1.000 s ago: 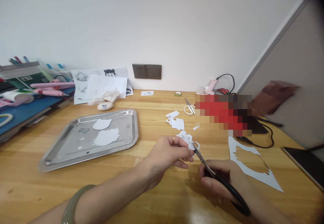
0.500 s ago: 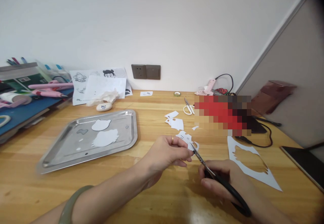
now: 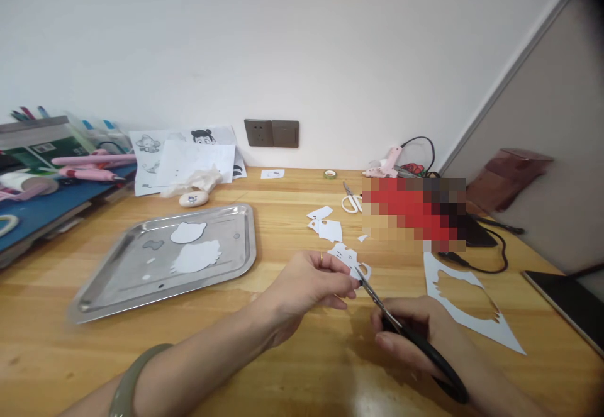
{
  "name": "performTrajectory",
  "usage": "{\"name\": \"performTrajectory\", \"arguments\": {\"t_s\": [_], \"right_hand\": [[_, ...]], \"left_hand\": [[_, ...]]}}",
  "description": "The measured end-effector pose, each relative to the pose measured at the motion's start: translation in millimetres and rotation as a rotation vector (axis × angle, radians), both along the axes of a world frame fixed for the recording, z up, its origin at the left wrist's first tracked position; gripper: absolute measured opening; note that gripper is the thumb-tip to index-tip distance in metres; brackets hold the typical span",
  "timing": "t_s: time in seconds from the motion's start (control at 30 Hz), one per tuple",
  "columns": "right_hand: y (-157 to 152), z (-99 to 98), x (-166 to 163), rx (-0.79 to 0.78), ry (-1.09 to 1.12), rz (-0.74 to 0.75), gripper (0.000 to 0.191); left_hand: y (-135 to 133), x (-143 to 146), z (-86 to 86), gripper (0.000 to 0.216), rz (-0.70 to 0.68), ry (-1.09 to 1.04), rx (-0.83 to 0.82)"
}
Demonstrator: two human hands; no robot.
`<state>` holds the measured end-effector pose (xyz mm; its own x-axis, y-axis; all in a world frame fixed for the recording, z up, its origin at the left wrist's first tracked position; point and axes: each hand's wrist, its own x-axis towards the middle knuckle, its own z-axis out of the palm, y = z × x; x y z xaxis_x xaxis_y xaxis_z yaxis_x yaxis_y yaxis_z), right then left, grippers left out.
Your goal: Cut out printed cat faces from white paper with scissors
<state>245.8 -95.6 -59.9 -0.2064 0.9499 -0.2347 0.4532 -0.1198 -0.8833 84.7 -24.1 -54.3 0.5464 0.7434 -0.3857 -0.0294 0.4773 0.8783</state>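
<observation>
My left hand (image 3: pixel 325 282) is closed in a pinch, with a small dark piece (image 3: pixel 361 283) at the tips of its thumb and finger. Black-handled scissors (image 3: pixel 410 335) are gripped in my right hand (image 3: pixel 419 326), their blades angled up and left past the dark piece. Just beyond my left fingertips is a white paper scrap (image 3: pixel 343 254) with small drawn marks; whether the fingers touch it I cannot tell. Further back lie more white paper scraps (image 3: pixel 329 230). To my right, a white sheet (image 3: pixel 436 291) has a large shape cut out of it.
A metal tray (image 3: pixel 249 234) at left bears white cutouts, one a cat-head shape (image 3: pixel 187 233). White-handled scissors (image 3: pixel 352 203), a tape roll (image 3: pixel 329 174) and a pink glue gun (image 3: pixel 387 164) lie at the back. Drawing sheets (image 3: pixel 198 159) lean on the wall. A pixelated red area covers the right.
Both hands and the scissors stay almost where they were. The view has shifted very slightly; nothing is let go or picked up.
</observation>
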Motion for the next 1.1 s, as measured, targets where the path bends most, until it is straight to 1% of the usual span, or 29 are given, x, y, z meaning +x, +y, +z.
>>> {"name": "performTrajectory", "arguments": {"t_s": [0.23, 0.4, 0.53, 0.67, 0.83, 1.1], "right_hand": [[0.9, -9.6, 6.0, 0.057, -0.028, 0.058, 0.019], [0.9, -4.5, 3.7, 0.025, -0.011, 0.039, 0.021], [0.9, -0.2, 1.0, -0.002, 0.028, -0.01, 0.024], [1.4, -1.8, 0.5, -0.028, 0.039, -0.041, 0.024], [1.4, -1.4, 0.4, -0.026, 0.035, -0.036, 0.022], [1.0, -4.3, -0.8, -0.027, 0.05, -0.067, 0.027]], "left_hand": [[2.3, -0.6, 0.2, 0.008, -0.005, -0.027, 0.011], [2.6, -1.4, 0.5, 0.009, 0.001, -0.031, 0.008], [1.1, -1.2, 0.5, 0.013, 0.018, -0.056, 0.004], [-1.9, 0.4, -1.0, 0.019, 0.01, -0.058, -0.017], [-4.3, 1.5, -4.6, 0.018, -0.007, -0.041, -0.014], [-4.2, 0.2, -4.0, 0.015, 0.017, -0.052, -0.017]]}}
